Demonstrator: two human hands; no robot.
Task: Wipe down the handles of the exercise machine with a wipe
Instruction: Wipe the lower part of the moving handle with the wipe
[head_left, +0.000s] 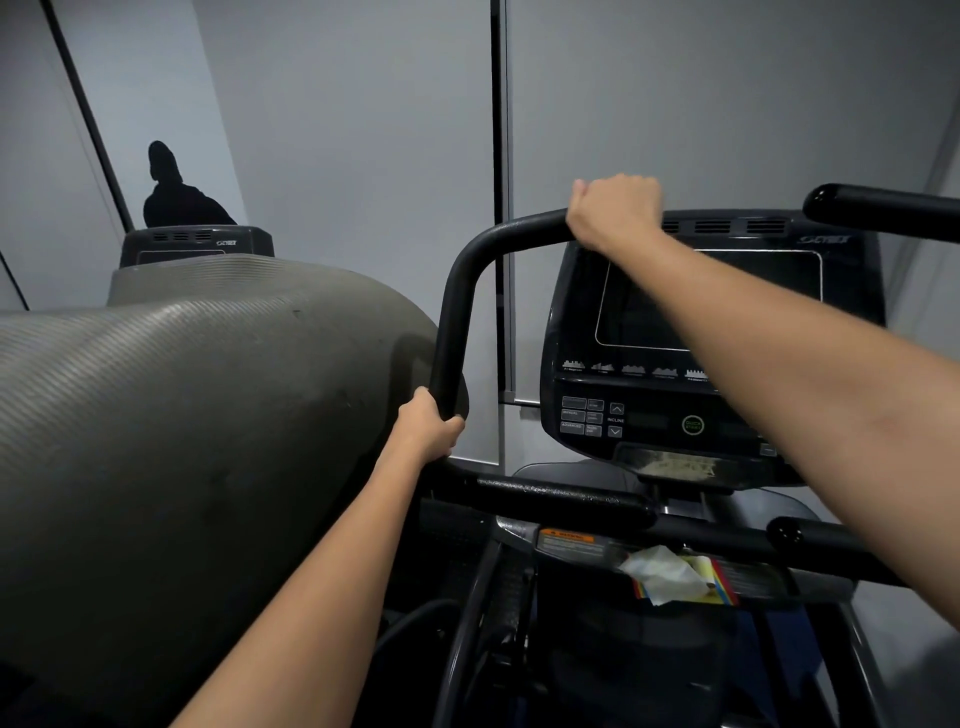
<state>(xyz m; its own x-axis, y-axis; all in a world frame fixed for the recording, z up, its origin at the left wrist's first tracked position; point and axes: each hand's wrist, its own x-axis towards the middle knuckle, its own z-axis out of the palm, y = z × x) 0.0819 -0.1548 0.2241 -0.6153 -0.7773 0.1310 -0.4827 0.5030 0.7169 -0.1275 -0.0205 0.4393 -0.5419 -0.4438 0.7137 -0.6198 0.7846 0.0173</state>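
Rolled grey mat (197, 415) looms beside the left hand (428, 423), which grips the curved handle (457, 306); right hand (613, 210) clasps its top; the wipe (662, 574) lies crumpled below both hands, seemingly set aside.

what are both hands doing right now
Left hand: gripping the curved black handle, low on its upright part.
Right hand: gripping the same handle's top; no wipe visible in it.
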